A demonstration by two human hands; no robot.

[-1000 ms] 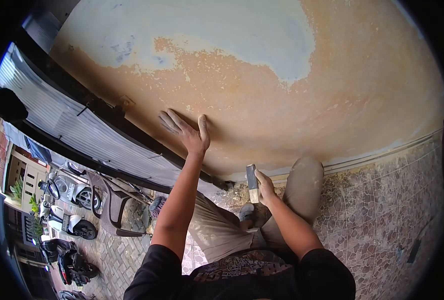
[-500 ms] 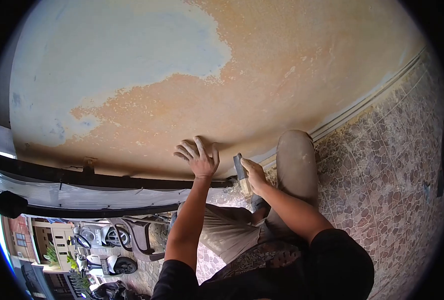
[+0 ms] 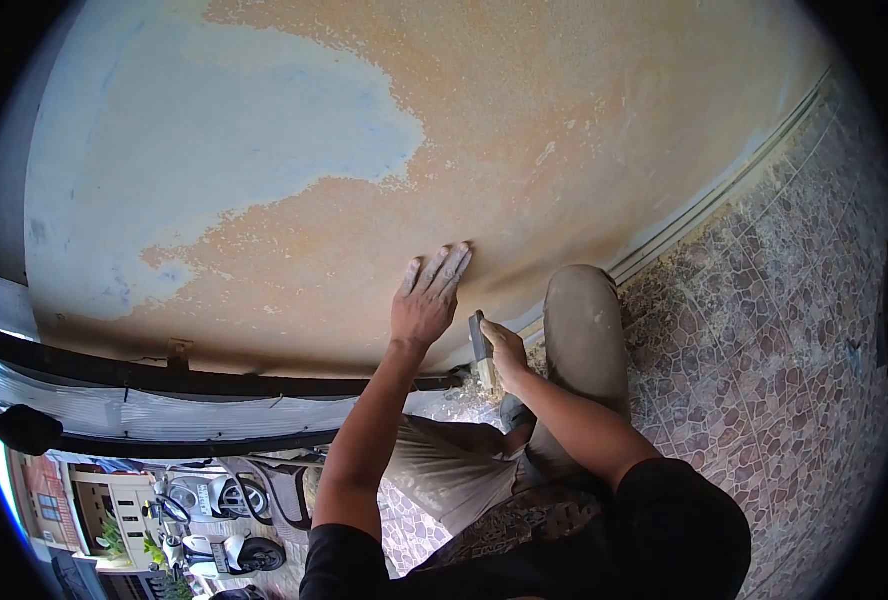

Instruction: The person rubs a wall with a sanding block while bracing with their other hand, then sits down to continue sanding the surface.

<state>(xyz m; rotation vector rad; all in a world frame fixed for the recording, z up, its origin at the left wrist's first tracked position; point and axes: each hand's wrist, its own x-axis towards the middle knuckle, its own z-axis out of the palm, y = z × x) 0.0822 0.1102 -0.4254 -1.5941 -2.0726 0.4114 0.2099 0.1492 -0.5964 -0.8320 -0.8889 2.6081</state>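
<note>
My left hand (image 3: 427,297) lies flat against a wall (image 3: 524,140), fingers together and pointing up to the right. The wall is orange-brown where the paint is stripped, with a pale blue painted patch (image 3: 214,140) at upper left. My right hand (image 3: 505,350) grips a scraper (image 3: 480,347) with a wooden handle and a dark metal blade, held low near the foot of the wall, just right of my left hand. My bent knees in beige trousers (image 3: 584,340) are below and to the right.
A brown patterned tile floor (image 3: 764,330) with paint flakes along the wall base runs to the right. A black gate frame (image 3: 184,385) borders the wall on the left. Beyond it stand scooters (image 3: 234,550) and a plastic chair (image 3: 284,490).
The view swung so the gate dropped toward the lower left. My left hand slid up and right along the wall, fingers now closed together. The right hand with the scraper stays low by the wall base.
</note>
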